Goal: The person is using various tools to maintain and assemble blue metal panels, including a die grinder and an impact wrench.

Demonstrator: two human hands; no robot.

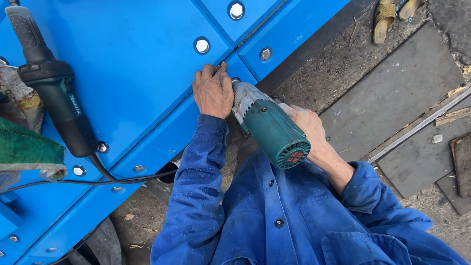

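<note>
**Head view: two hands on a green power tool at a blue bolted panel**

Head camera looks down on a person in blue work overalls (274,216). Left hand (213,91) lies palm down on the blue steel panel (132,64), fingers together and flat, thumb side touching the grey metal nose of the green power tool (267,125); it grips nothing, just presses by the tool head. Right hand (308,128) is wrapped around the far side of the tool's green body, fingers mostly hidden behind it, closed in a hold. The tool points up-left, nose against the panel edge at a bolt (236,79) that is half hidden under the left hand; rear vent cap faces the camera.

Outward: more hex bolts in round holes on the panel, one (202,45) just above the left hand, one (236,10) near the top edge, one (265,53) on the neighbouring strip. A second power tool, dark teal and black (54,88), lies on the panel at left, well apart from the hands, its black cable (122,179) trailing along the lower flange. Green woven sack (27,149) at far left. Dark metal plates (392,93) lie on the gritty ground at right; a pair of tan sandals (390,14) at top right.
</note>
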